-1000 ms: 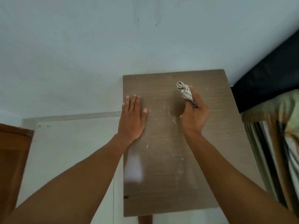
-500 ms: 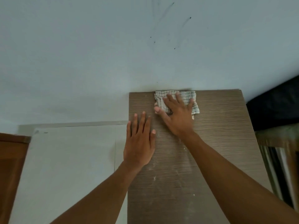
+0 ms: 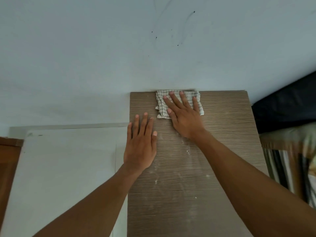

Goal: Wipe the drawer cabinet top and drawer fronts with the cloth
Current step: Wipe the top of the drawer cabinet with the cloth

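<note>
Dusty brown wood-grain cabinet top (image 3: 222, 151), my right hand (image 3: 184, 117) spread flat on the checked white cloth (image 3: 161, 106).
Left hand (image 3: 140, 147), fingers together, braces nearby; I risk bunching the cloth against the wall, missing dust.

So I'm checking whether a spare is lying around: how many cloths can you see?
1. The checked cloth lies flat at the back edge of the cabinet top, pressed under the right hand. Others may lie outside the view.
</note>
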